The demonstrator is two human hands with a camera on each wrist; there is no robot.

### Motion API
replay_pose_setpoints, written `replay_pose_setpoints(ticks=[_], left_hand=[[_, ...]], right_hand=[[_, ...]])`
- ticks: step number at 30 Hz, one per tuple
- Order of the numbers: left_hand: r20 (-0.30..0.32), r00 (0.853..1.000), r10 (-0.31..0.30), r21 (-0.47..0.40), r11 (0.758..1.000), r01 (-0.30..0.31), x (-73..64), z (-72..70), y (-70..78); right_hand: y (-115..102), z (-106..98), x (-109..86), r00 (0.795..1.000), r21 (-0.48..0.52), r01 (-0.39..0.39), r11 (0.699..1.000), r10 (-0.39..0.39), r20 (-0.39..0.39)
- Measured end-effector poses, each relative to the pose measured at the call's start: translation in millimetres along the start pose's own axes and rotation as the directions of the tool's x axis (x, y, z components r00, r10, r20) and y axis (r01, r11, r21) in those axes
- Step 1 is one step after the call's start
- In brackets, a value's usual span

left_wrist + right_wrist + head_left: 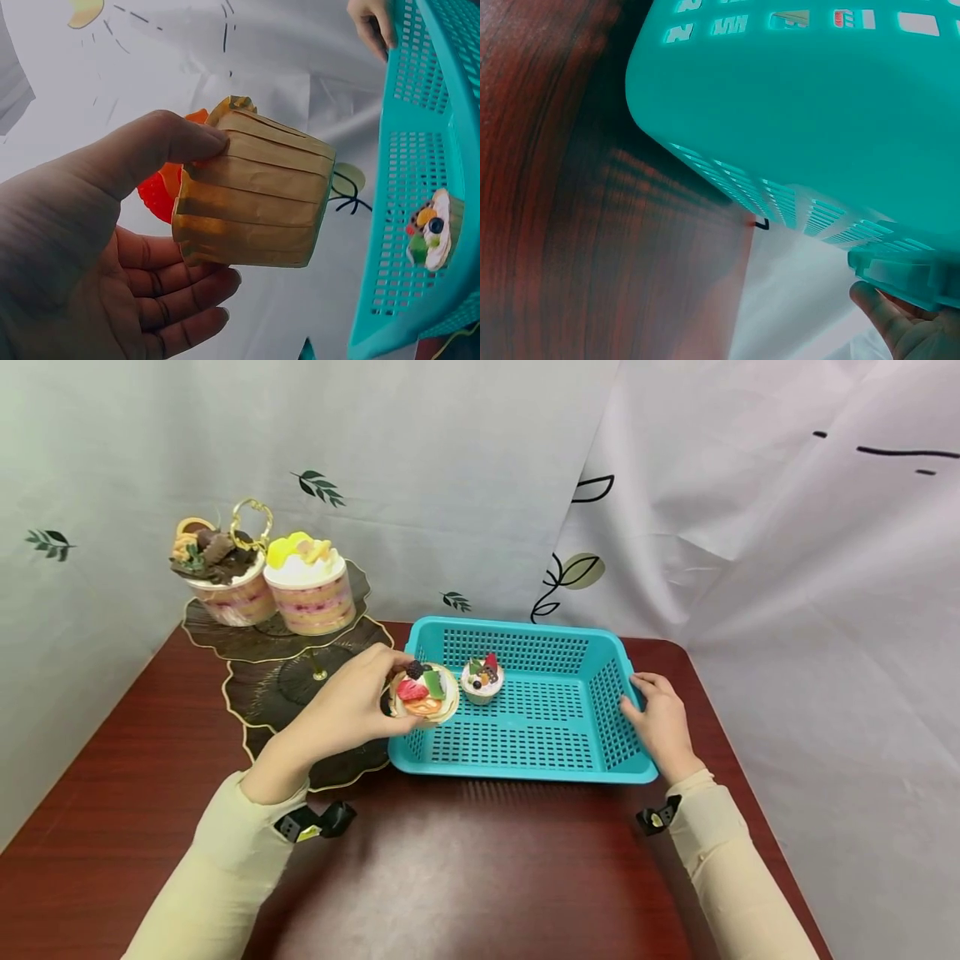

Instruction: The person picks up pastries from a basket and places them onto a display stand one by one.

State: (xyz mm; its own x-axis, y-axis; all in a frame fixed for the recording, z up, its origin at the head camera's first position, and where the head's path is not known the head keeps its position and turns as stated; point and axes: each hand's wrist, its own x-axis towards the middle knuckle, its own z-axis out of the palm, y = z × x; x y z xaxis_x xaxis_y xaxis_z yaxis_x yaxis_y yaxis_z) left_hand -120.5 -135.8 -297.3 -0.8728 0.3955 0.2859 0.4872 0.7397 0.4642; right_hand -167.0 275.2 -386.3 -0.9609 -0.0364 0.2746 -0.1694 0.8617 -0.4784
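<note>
Between thumb and fingers my left hand (352,697) holds a fruit-topped cupcake (426,692), over the basket's left end in the head view. The left wrist view shows its pleated paper cup (262,191) from the side, tilted, with the topping partly hidden behind the thumb. My right hand (660,720) grips the right rim of a turquoise plastic basket (517,773); some of its fingers are hidden in the right wrist view. Inside the basket, toward its left end, stands a smaller fruit-topped cupcake (482,685).
A dark tiered stand (258,689) with wavy gold edges stands left of the basket. Two cake cups, one chocolate-topped (232,585) and one yellow-topped (311,597), sit on its upper tier. The reddish-brown table (480,877) meets a pale printed curtain (465,468) behind.
</note>
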Motion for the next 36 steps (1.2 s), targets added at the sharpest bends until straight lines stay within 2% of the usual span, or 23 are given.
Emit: replay_pose_setpoints(ticks=[15,26,36], left_hand=[[-0.059,0.995,-0.08,0.052,0.995,0.084,-22.1,-11.8,-12.7],[-0.181,0.972,-0.15,0.031,0.987,0.158,-38.7,-21.7,-24.5],[-0.207,0.959,-0.195,-0.024,0.981,0.194,-45.4,-32.3,-36.2]], right_hand=[[1.0,-0.4,-0.2,1.0,-0.001,0.013,1.0,-0.013,-0.01],[1.5,-0.7,-0.6,1.0,0.001,0.002,1.0,-0.002,0.012],[1.0,-0.6,0.2,1.0,-0.002,-0.007,1.0,0.007,0.017]])
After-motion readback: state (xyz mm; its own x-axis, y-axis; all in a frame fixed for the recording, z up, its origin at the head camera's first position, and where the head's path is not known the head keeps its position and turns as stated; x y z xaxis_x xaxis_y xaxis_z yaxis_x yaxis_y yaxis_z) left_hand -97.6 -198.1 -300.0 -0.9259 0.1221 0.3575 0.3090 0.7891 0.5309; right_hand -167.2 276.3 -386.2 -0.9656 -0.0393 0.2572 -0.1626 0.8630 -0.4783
